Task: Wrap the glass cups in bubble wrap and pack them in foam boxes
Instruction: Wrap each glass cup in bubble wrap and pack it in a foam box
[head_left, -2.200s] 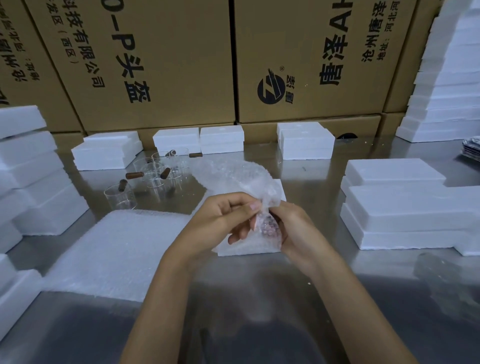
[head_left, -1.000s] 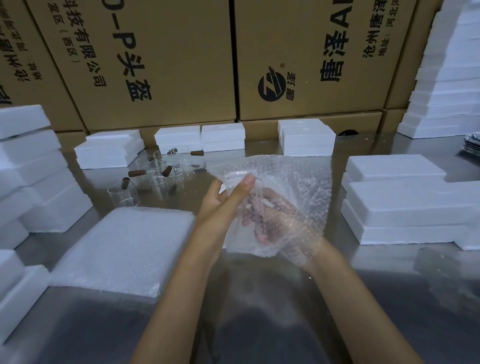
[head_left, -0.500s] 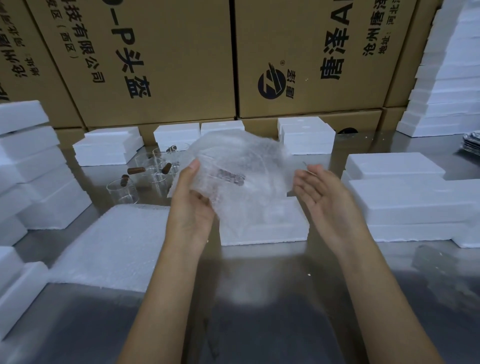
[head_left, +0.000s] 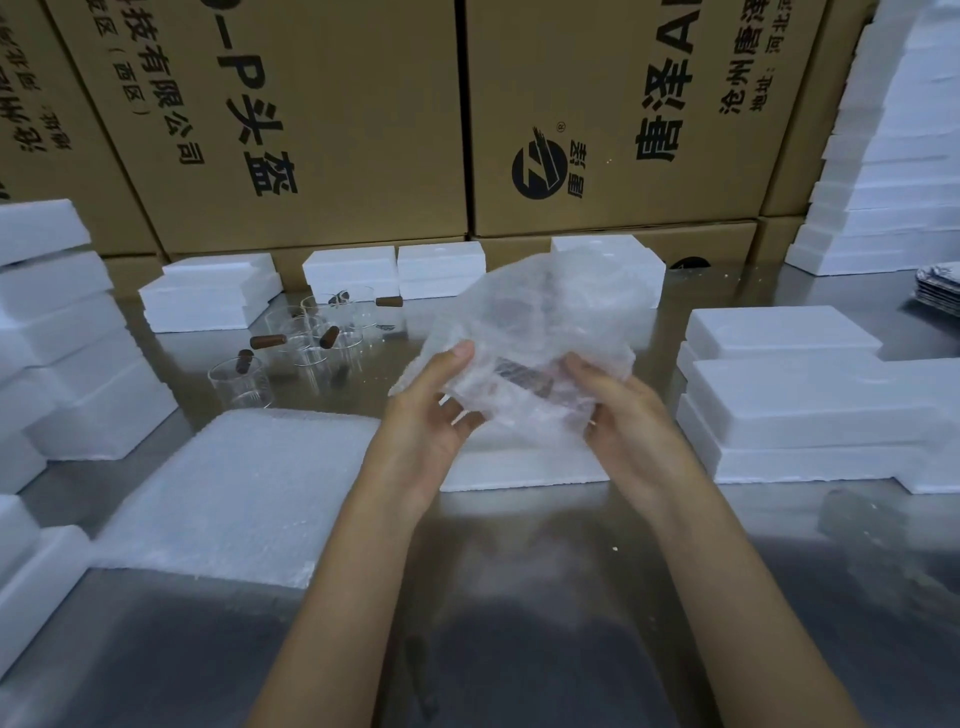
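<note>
Veiling a blurred cup — bubble wrap

White foam boxes, clear bubble wrap, brown cartons

Bench and cartons behind it

Tall brown cardboard cartons printed with black characters stand along the back of the shiny metal bench; a grey stack lies at its right edge.

A shiny metal tabletop carries a bubble-wrap stack near its left edge, glass cups behind it, and foam boxes toward the right edge.
</note>
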